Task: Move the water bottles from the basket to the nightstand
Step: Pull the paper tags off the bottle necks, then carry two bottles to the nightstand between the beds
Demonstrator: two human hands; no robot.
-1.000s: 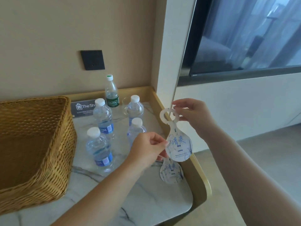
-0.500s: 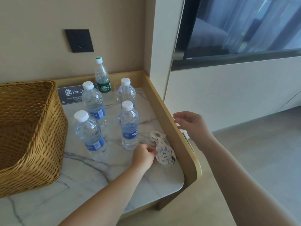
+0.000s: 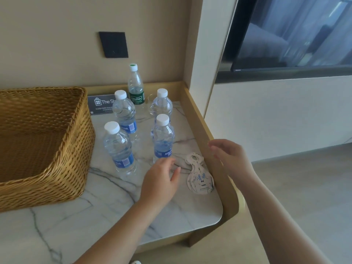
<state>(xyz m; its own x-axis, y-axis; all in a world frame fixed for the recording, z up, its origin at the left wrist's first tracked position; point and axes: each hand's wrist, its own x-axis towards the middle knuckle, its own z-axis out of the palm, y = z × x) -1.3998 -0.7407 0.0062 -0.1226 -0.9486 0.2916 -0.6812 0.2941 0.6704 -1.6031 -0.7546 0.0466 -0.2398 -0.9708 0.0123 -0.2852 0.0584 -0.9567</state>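
Note:
Several clear water bottles with white caps and blue labels stand upright on the marble nightstand top (image 3: 106, 204): front left (image 3: 119, 149), front right (image 3: 162, 139), back left (image 3: 124, 111), back right (image 3: 161, 103). A taller green-labelled bottle (image 3: 135, 86) stands behind them by the wall. The woven basket (image 3: 57, 149) sits at the left; the part of its inside that I see holds nothing. My left hand (image 3: 160, 180) hovers open just in front of the front right bottle. My right hand (image 3: 228, 157) is open over the nightstand's raised right rim.
Flat paper hang tags (image 3: 200, 178) lie stacked on the marble between my hands. A dark sign card (image 3: 101, 103) leans behind the bottles. A raised gold rim (image 3: 202, 122) borders the top at the back and right. A black wall switch (image 3: 113, 44) and a TV screen (image 3: 293, 33) are above.
I laid down the tag that both hands held up a second ago. My left hand has since let go of it and drawn back left; my right hand has lowered toward the rim.

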